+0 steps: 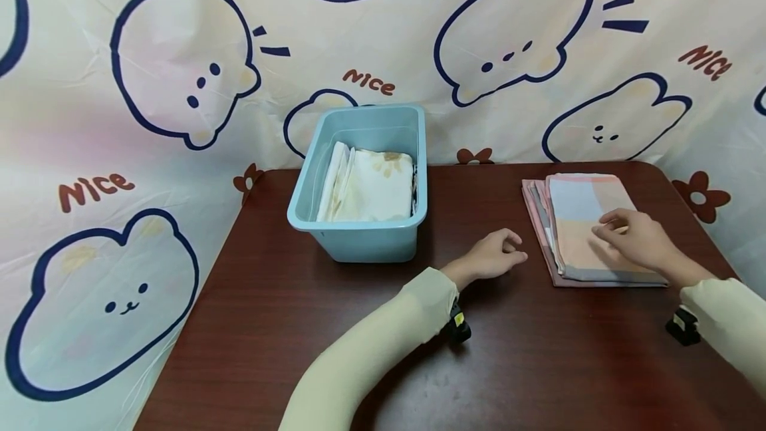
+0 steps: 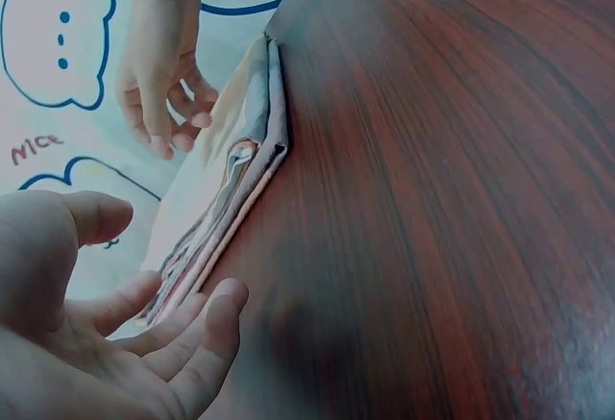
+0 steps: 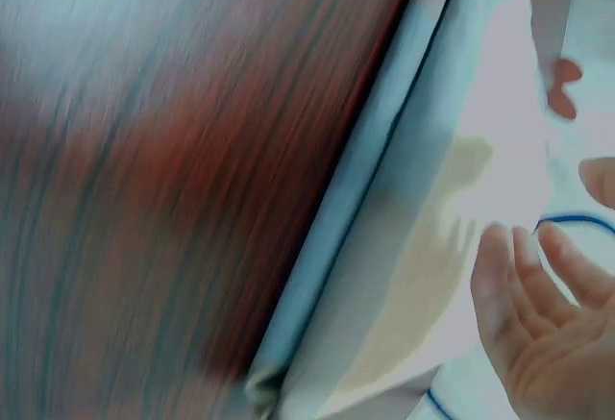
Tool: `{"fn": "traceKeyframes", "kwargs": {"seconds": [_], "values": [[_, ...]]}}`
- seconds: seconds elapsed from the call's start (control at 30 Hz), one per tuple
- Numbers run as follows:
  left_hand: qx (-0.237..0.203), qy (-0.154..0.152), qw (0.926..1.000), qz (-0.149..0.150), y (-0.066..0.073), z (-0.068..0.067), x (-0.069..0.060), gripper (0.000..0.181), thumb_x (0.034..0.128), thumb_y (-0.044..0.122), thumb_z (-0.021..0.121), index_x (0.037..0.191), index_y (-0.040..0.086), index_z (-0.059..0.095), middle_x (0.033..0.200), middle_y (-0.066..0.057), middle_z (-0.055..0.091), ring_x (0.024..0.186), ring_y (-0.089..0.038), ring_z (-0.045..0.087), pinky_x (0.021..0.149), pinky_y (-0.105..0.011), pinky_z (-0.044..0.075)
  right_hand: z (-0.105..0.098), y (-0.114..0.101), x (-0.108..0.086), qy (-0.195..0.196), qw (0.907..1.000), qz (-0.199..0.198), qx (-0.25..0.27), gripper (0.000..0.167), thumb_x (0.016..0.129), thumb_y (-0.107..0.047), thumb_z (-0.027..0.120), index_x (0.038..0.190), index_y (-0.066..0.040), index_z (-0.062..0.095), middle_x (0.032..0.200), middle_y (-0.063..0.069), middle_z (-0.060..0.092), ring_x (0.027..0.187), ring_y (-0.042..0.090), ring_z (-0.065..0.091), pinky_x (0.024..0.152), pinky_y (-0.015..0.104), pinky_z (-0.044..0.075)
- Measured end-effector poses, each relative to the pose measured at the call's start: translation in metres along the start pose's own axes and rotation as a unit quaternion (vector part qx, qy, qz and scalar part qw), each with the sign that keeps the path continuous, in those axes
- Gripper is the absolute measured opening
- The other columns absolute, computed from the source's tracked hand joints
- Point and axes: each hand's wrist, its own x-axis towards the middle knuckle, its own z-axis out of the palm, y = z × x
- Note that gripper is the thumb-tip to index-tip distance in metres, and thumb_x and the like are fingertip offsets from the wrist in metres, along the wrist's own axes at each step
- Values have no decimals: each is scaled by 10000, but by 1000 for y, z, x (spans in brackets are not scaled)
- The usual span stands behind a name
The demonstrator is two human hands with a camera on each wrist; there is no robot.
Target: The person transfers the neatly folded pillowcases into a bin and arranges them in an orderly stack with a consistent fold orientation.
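A stack of folded checked cloth (image 1: pixel 589 225) in pink, peach, white and grey lies at the right of the table. Just over its right part hovers my right hand (image 1: pixel 637 238), fingers loosely bent and holding nothing; the right wrist view shows a gap between its fingertips and the cloth (image 3: pixel 423 276). To the left of the stack, my left hand (image 1: pixel 492 255) is held above the table with fingers relaxed and nothing in them. In the left wrist view its fingers (image 2: pixel 216 329) reach toward the layered folded edges of the cloth (image 2: pixel 231 170).
A light blue plastic bin (image 1: pixel 365 241) stands at the back of the dark red wooden table (image 1: pixel 257 351). White folded cloth (image 1: pixel 380 188) with tan marks is inside it. Behind the table hangs a printed curtain (image 1: pixel 359 25).
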Motion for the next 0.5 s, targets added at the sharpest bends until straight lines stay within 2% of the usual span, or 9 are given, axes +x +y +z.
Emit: {"fn": "traceKeyframes", "kwargs": {"seconds": [0.1,0.27,0.4,0.5], "values": [[65,-18,10000,-51,2,3,2,394,1003,331,628,1359,180,552,1338,-48,616,1157,-163,617,926,-322,516,-7,12,0,271,9987,378,-193,533,1025,-339,576,1262,135,526,1141,373,603,997,530,616,705,561,540],[-47,-121,9998,-165,3,6,2,443,998,359,631,1396,210,506,1409,-40,569,1261,-191,576,994,-357,500,-18,29,-1,299,9937,945,-517,685,1020,-394,529,1351,186,378,1201,417,478,994,530,540,733,600,481],[-135,-198,9995,-218,1,6,2,465,995,366,633,1410,214,490,1426,-44,556,1283,-199,564,1008,-366,494,-21,41,-1,-186,9907,1173,-667,829,1014,-429,512,1429,228,225,1257,465,380,1050,581,472,805,666,442],[-189,-248,9993,-225,-1,5,2,466,995,361,634,1411,212,485,1437,-56,548,1271,-196,571,999,-362,497,-19,49,2,-556,9894,1275,-416,923,1024,-440,492,1474,241,62,1341,511,273,1136,632,398,864,704,416]]}}
